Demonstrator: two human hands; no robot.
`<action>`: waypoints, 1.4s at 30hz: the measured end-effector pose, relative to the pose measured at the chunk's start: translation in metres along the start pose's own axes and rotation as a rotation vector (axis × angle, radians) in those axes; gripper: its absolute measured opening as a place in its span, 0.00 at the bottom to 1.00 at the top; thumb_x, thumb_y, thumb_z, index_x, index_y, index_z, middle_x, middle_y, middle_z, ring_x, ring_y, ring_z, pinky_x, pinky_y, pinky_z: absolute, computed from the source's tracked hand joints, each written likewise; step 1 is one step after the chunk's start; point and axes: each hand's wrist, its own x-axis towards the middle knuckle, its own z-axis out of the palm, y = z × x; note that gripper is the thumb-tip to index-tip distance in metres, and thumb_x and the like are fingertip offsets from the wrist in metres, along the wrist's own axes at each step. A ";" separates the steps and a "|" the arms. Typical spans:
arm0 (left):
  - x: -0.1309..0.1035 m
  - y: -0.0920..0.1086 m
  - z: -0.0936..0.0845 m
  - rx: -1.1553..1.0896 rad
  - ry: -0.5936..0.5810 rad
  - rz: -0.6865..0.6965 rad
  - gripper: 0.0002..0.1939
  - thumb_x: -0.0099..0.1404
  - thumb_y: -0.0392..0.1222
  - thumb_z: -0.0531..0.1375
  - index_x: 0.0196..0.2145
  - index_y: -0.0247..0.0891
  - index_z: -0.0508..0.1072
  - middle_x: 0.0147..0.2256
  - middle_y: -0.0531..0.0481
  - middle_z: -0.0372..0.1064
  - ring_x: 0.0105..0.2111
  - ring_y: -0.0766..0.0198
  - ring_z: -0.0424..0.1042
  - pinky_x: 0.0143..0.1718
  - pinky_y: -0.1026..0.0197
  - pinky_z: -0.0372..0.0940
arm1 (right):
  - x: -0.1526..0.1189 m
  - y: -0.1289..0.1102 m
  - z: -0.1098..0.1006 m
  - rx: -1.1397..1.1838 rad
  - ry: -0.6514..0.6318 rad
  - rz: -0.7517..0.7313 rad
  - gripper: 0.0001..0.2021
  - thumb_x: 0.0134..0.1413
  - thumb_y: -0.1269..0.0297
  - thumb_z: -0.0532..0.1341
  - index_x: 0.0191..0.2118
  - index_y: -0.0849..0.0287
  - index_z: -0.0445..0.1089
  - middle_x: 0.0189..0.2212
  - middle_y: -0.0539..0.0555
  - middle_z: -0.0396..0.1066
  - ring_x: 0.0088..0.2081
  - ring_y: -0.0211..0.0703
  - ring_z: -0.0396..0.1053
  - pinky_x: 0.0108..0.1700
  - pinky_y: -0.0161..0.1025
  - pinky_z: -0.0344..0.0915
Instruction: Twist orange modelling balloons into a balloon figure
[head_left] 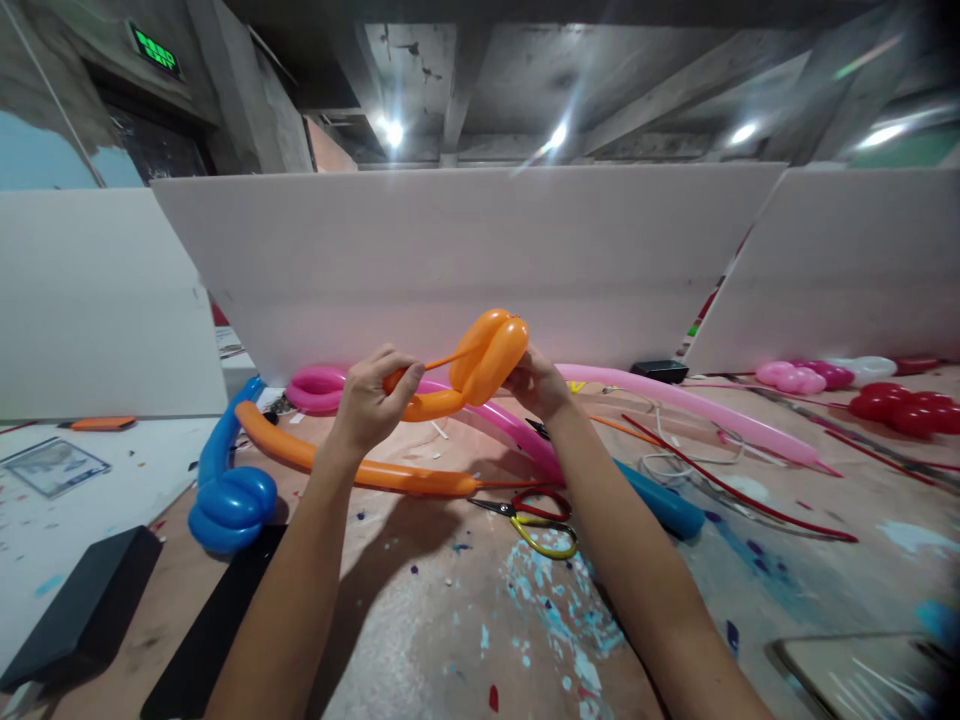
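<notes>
Both hands are up at frame center, closed on a twisted orange balloon (480,365): left hand (371,400) pinches the thin segment and loose tail, right hand (536,385) grips just behind the two fat folded bubbles. Below them on the bench (450,620): a long orange balloon (337,462), red/yellow scissors (536,518), and a pink balloon (675,402) running right. Blue twisted balloon (229,490) sits lower left, red and pink balloons (900,405) far right.

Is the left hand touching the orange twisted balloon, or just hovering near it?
Touching. In the head view the left hand pinches the orange twisted balloon at its narrow end, fingers wrapped on it with no gap; the right hand grips its other side.
</notes>
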 end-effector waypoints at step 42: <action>-0.002 -0.001 -0.004 -0.143 0.053 -0.347 0.09 0.58 0.45 0.64 0.33 0.36 0.79 0.28 0.48 0.77 0.25 0.65 0.75 0.28 0.66 0.69 | -0.004 -0.007 0.005 0.004 -0.138 -0.024 0.19 0.43 0.62 0.67 0.44 0.54 0.67 0.26 0.45 0.60 0.23 0.30 0.55 0.23 0.30 0.51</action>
